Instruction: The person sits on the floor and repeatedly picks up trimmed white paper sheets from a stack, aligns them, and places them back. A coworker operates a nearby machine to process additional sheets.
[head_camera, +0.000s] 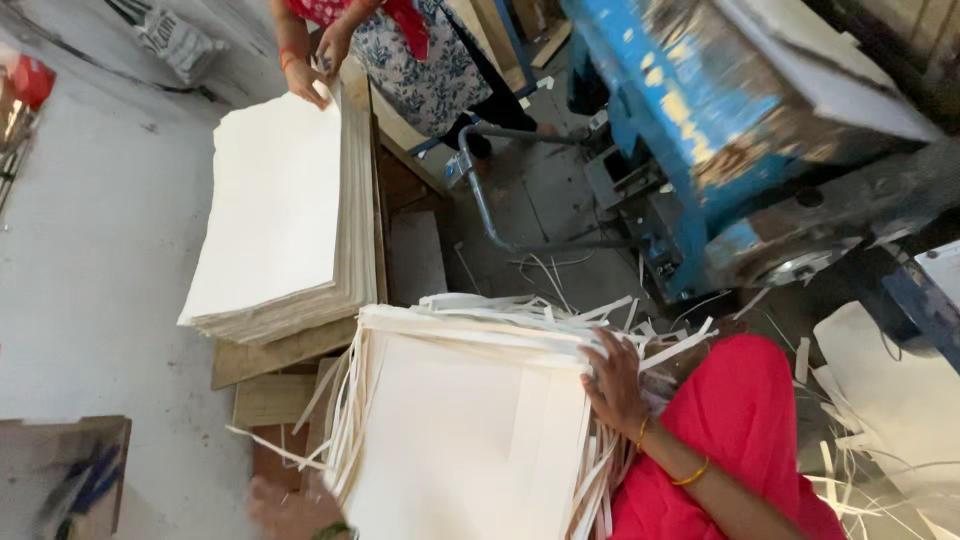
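Observation:
A thick stack of white paper sheets (450, 430) lies in front of me, with loose trimmed strips (560, 320) hanging off its edges. My right hand (613, 385) grips the stack's right edge, fingers curled over the top sheets and strips. My left hand (288, 508) is blurred at the stack's lower left corner, touching its edge; its grip is unclear. My red sleeve and lap (740, 420) are to the right.
Another person (420, 50) stands at the top with both hands on a tall pile of white sheets (275, 210) resting on wooden boards (285, 350). A blue machine (690, 110) fills the upper right. Paper strips litter the floor (870, 440) at the right.

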